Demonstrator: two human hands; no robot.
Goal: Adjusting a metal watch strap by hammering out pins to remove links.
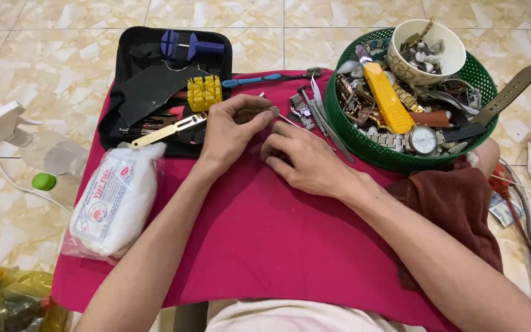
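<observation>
A magenta cloth (pixel 278 246) over a low surface on a cream tiled floor (pixel 44 55).

On the cloth lie a black tool case (pixel 149 92), a white bag of cotton (pixel 115 203), a green basket (pixel 364 144) at the right edge, a blue toothbrush (pixel 265 78), loose metal tweezers (pixel 333 138) and a brown towel (pixel 456 209). What holds the cloth up is hidden, perhaps a small stool. On the floor beside it sit a clear spray bottle (pixel 50 157), a green cap (pixel 43 181), and cables (pixel 517 197) to the right.
</observation>
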